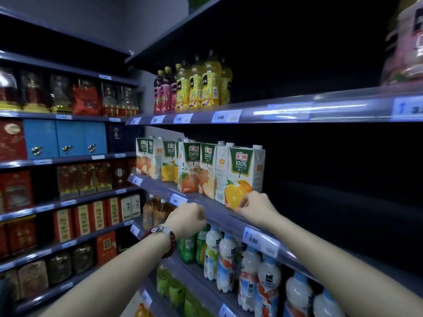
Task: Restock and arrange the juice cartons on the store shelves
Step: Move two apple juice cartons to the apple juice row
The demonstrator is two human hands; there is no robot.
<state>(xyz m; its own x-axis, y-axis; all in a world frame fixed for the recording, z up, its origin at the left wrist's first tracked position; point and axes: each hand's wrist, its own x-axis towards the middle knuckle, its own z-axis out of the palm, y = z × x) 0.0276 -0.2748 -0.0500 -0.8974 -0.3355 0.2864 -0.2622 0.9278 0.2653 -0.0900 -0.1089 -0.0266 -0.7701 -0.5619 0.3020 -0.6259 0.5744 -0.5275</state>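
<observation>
Orange juice carton [242, 177] stands upright at the right end of the carton row [183, 165], at the front edge of the middle shelf [206, 202], with dark bare shelf to its right. Right hand [256, 205]: fingertips touch the carton's lower front corner; grip reads as a light pinch, though whether it truly clamps the carton cannot be told. Left hand [186, 219]: curled closed just below the shelf lip, beside a price tag [177, 199], holding nothing visible. Judged step: squaring this end carton with its neighbours. To do it well, push low near the base so the tall carton slides and does not tip; turn the orange face forward, flush with the apple carton [194, 170]; steady the top with the free left hand.
</observation>
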